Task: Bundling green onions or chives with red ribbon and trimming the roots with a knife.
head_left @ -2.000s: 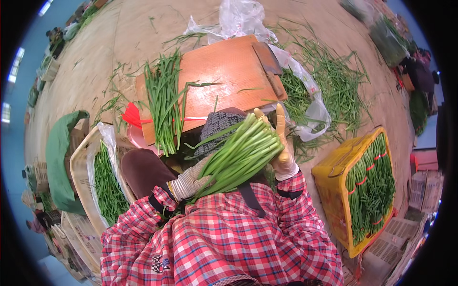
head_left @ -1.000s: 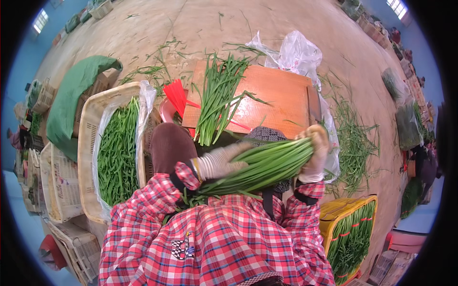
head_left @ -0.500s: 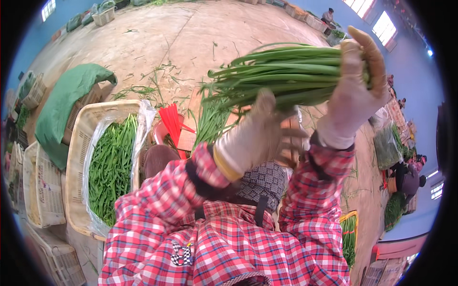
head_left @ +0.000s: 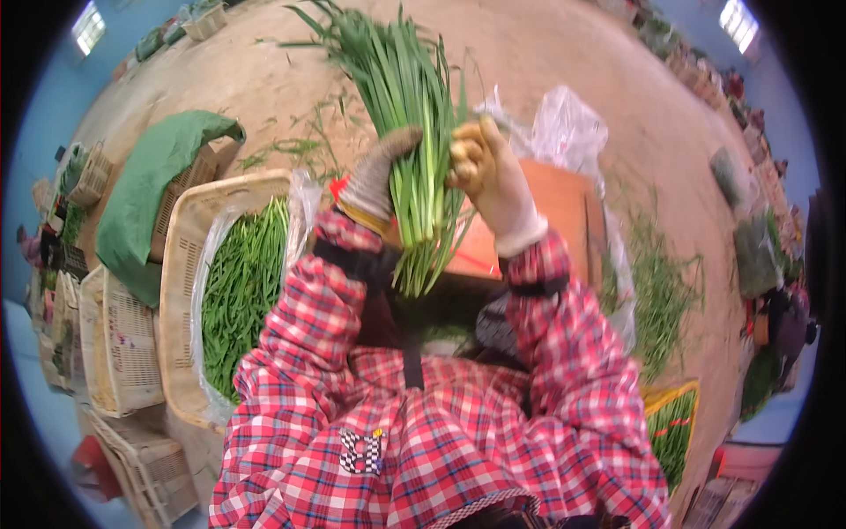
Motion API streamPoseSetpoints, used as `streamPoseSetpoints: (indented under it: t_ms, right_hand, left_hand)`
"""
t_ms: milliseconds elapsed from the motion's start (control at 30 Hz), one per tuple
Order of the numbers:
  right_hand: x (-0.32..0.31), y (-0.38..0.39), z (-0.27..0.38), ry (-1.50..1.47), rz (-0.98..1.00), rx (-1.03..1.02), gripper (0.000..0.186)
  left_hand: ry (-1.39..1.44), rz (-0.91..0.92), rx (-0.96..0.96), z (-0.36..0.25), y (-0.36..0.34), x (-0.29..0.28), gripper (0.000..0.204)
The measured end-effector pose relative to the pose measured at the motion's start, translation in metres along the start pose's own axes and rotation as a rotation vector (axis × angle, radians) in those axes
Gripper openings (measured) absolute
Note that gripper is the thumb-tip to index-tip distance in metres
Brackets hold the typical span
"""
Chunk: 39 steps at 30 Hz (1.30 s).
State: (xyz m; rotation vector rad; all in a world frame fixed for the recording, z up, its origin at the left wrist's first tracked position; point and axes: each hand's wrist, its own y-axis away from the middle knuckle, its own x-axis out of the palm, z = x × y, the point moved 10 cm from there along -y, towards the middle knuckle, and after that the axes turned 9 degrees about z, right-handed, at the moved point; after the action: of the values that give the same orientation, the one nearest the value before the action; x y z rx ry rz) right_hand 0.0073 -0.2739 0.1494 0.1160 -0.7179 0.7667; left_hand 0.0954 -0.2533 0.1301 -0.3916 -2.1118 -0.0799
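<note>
- Bare earthen floor (head_left: 564, 53) is filling the far part of the scene, with loose green stalks (head_left: 656, 291) lying scattered over it on the right.
- I am watching both gloved hands gripping one bunch of long green stalks (head_left: 410, 132), which is standing roughly upright in front of me.
- On the left of the bunch, the left hand (head_left: 374, 181) is wrapping its fingers around the stalks.
- From the right, the right hand (head_left: 489, 176) is clamping around the same bunch at about the same height, so the two hands are sitting close together on it.
- Cut ends are hanging just below the hands, above an orange board (head_left: 560, 220).
- To the left, a pale woven basket (head_left: 181, 264) lined with clear plastic is holding more green stalks.
- Farther left, a green cloth (head_left: 150, 189) is draping over another basket.
- At the near right, a yellow crate (head_left: 656, 401) is holding more stalks.
</note>
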Motion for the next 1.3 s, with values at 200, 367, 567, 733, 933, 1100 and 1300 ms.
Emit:
streamPoseSetpoints:
  t_ms: [200,367,567,733,933,1100,1300]
  right_hand:
    - [-0.096,0.007,-0.103,-0.088,-0.185,0.298,0.026]
    - [-0.171,0.077,-0.207,-0.206,-0.433,0.547,0.010]
    - [-0.219,0.117,-0.224,0.445,-0.563,0.558,0.015]
    - [-0.213,0.182,-0.230,0.314,-0.716,0.761,0.016]
    - [-0.231,0.200,-0.225,-0.140,-0.946,0.170,0.014]
    - [-0.236,0.195,-0.139,1.214,-0.997,0.229,0.050]
    - [-0.234,0.166,-0.132,1.857,-0.754,0.585,0.028]
  left_hand:
    - [-0.661,-0.251,-0.186,0.035,-0.003,-0.072,0.025]
    - [-1.462,-0.623,-0.480,0.090,0.011,-0.140,0.097]
    - [-1.831,-0.708,-0.774,0.120,0.018,-0.156,0.104]
    - [-1.997,-0.773,-0.695,0.113,0.020,-0.143,0.099]
    - [-1.878,-0.970,-0.583,0.108,0.045,-0.164,0.108]
    - [-1.620,-0.940,-0.625,0.119,0.053,-0.183,0.114]
    - [-1.674,-0.940,-0.512,0.117,0.044,-0.179,0.098]
